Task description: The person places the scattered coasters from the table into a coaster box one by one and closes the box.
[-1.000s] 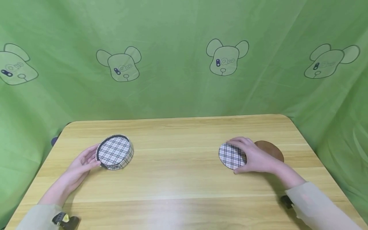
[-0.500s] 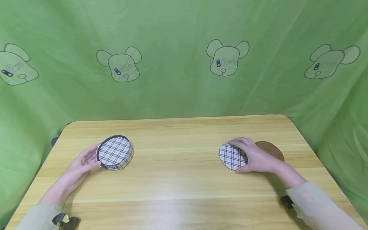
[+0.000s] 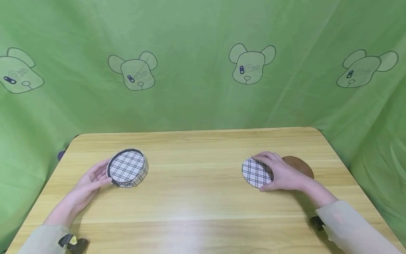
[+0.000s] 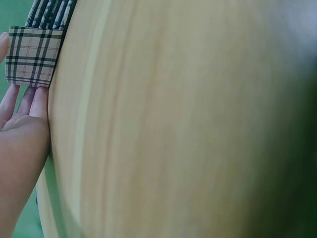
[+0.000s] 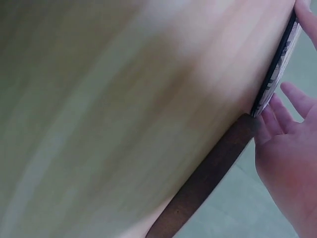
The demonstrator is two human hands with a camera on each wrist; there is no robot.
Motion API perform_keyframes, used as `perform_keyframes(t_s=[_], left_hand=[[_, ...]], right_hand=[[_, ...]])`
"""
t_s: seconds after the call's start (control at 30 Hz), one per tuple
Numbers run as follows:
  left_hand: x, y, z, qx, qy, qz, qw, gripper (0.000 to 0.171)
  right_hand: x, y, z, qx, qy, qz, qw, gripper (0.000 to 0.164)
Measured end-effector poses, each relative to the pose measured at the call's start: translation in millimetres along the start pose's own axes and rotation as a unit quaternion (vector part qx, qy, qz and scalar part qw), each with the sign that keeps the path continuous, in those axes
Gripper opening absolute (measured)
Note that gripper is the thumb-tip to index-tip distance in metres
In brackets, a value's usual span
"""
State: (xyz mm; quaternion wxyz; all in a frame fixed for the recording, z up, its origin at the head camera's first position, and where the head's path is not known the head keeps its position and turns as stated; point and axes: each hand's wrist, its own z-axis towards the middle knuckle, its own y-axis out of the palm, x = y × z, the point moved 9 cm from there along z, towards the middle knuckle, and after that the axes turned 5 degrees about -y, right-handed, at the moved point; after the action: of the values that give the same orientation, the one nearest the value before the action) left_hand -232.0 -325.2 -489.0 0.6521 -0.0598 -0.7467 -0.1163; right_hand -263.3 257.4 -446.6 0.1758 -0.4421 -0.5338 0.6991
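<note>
On the table's left, my left hand [image 3: 90, 183] grips the outer side of a round plaid coaster holder [image 3: 128, 166], thumb at its near edge. The holder is white with dark checks and a black rim. In the left wrist view, several dark-edged layers show at the open part of the holder [image 4: 34, 57]. My right hand [image 3: 282, 173] spans a round plaid coaster [image 3: 255, 173], lying flat at the right, with thumb and fingers at its edges. The hand covers the coaster's right part. In the right wrist view, the coaster [image 5: 272, 77] appears edge-on with a dark underside.
A brown round disc [image 3: 299, 165] lies on the table just right of the coaster, partly behind my right hand. The wood-grain table [image 3: 190, 197] ends at a green curtain [image 3: 193, 102] with printed bear heads. Bare tabletop lies between the two hands.
</note>
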Motion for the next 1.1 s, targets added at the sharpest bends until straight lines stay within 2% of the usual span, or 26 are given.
perform_keyframes(t_s=[0.63,1.1], left_hand=[[-0.4,-0.3,0.6,0.0,-0.006,-0.003,1.0,0.062],[-0.5,1.5,-0.4,-0.003,-0.01,-0.006,0.9999,0.064]], right_hand=[[1.4,1.1,4.2,-0.012,0.005,-0.004,1.0,0.105],[0.3,1.4,6.8,-0.006,0.006,-0.003,1.0,0.106]])
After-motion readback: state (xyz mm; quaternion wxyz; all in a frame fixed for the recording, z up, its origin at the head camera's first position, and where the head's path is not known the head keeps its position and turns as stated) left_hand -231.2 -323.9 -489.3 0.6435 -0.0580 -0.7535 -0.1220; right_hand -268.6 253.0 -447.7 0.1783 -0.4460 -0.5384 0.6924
